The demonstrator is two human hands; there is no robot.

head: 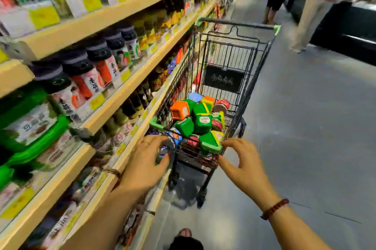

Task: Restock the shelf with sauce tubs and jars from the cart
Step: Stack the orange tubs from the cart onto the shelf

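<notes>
A black wire cart (223, 56) stands in the aisle beside the shelf (114, 105) on my left. Its basket holds several green sauce tubs (201, 121), an orange tub (180, 110) and red-lidded jars (222, 105). My left hand (146, 160) hovers at the near left corner of the cart, fingers spread and holding nothing. My right hand (242, 164) is at the near right corner. Its fingertips are at the lid edge of a tilted green tub (210, 144), thumb apart below it. The view is motion-blurred.
The shelves carry dark-capped jars (97, 64), bottles and green-lidded tubs (34, 127) behind yellow price tags. Two people (317, 5) stand ahead on the right by a dark counter (356, 32). Grey floor (305, 127) stretches to the cart's right.
</notes>
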